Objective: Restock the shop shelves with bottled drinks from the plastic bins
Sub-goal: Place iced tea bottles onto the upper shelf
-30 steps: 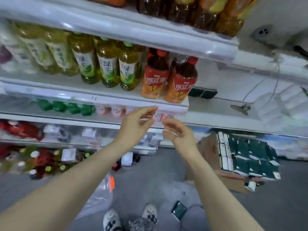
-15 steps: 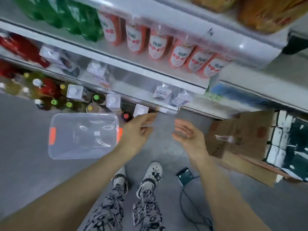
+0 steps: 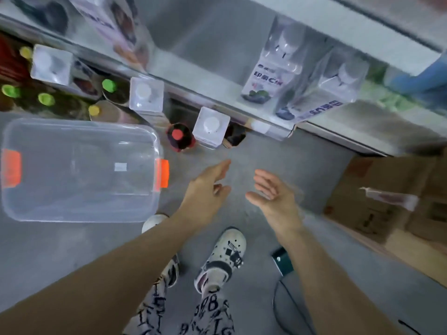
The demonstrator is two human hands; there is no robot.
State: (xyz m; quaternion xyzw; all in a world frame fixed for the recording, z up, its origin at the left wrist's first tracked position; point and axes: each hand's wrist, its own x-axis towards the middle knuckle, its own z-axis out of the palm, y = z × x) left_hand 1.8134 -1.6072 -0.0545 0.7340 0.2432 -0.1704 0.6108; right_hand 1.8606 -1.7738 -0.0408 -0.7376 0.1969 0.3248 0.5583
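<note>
Hovering above the grey floor (image 3: 72, 250), the left hand (image 3: 205, 189) held nothing; its fingers (image 3: 221, 166) lay straight and close together, thumb set apart. Just beside it, the right hand (image 3: 273, 197) was turned palm inward, with loosely spread, slightly bent fingers, and also held nothing. The two hands were near each other but not touching.

The clear plastic bin (image 3: 72, 170) with orange latches sat on the floor to the left of the left hand. Beyond the hands, a square white-capped bottle (image 3: 211, 126) stood on the floor touching a dark red-capped bottle (image 3: 179, 136), near the bin's far right corner. More bottles with green and yellow caps (image 3: 46, 99) crowded behind the bin. On the low shelf (image 3: 205, 52) above stood two square bottles with blueberry labels (image 3: 273, 68), side by side. A cardboard box (image 3: 387, 201) stood to the right, and a dark phone (image 3: 281, 261) lay by the white shoe (image 3: 225, 252).
</note>
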